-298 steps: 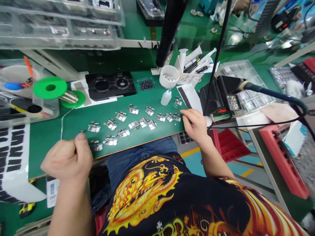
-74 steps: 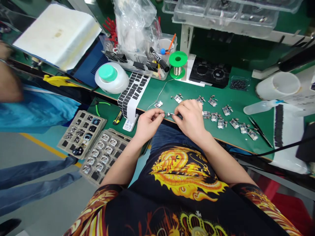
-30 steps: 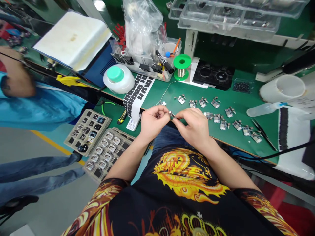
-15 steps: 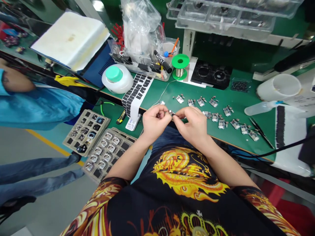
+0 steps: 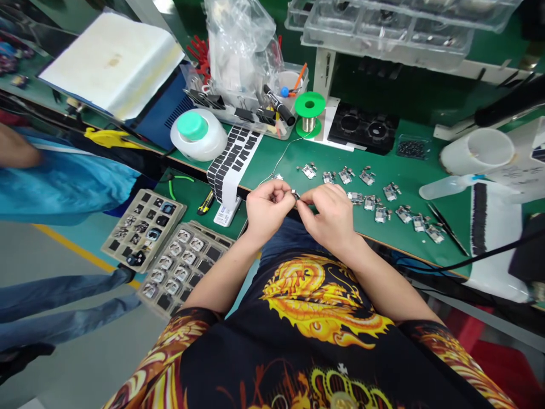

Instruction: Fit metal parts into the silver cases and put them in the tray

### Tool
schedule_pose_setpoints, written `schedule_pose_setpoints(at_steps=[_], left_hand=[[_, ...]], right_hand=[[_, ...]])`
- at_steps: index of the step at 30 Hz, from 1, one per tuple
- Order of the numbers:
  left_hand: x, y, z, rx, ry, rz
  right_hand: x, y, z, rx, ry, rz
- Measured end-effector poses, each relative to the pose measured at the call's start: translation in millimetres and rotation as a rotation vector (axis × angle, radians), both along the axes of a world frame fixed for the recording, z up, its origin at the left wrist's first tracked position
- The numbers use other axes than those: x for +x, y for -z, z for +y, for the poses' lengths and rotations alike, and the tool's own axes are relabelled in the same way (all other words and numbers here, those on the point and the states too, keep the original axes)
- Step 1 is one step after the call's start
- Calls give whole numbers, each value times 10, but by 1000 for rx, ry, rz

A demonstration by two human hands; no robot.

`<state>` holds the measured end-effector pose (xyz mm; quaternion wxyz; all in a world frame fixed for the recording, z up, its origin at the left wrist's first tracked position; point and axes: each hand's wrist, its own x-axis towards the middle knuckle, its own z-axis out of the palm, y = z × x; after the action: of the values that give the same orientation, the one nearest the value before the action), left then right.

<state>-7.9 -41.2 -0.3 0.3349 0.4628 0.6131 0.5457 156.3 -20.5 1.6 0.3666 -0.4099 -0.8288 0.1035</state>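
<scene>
Between my fingertips is a small silvery metal part (image 5: 295, 194), mostly hidden by the fingers. My left hand (image 5: 269, 209) is closed, its thumb and forefinger pinching the part from the left. From the right, my right hand (image 5: 327, 215) is closed too, thumb and forefinger meeting at the same part. Both hands are just over the front edge of the green bench. Several similar small metal assemblies (image 5: 381, 213) lie in loose rows on the bench to the right of my hands. Behind my hands, a thin wire runs from a green solder spool (image 5: 310, 113).
At left are two compartment trays, one with white-rimmed parts (image 5: 185, 236) and one with dark parts (image 5: 142, 227). A white bottle (image 5: 198, 135), a sticker strip (image 5: 236, 156) and a yellow cutter (image 5: 206, 203) are nearby. Tweezers (image 5: 449, 228) lie right. Another person's blue garment (image 5: 72, 182) shows left.
The view has shifted slightly, moving the bench things a little left. My right fingers have changed their hold a little, and slightly more of the metal part shows.
</scene>
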Motion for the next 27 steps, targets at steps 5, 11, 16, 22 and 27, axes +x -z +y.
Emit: schedule_pose_setpoints(at_steps=[5,11,16,22,27], left_hand=[[-17,62,16,10,6,-50],[16,106,5,73,-30,-6],[26,143,14,63,-30,-5],[2,172,11,135,-58,142],[-46,208,6,7,-63,-155]], right_hand=[[-8,24,0,22,5,36],[-37,41,26,-94,51,160],[-62,44,41,-163,97,182],[-100,36,44,-179,101,178],[-57,55,109,-181,158,172]])
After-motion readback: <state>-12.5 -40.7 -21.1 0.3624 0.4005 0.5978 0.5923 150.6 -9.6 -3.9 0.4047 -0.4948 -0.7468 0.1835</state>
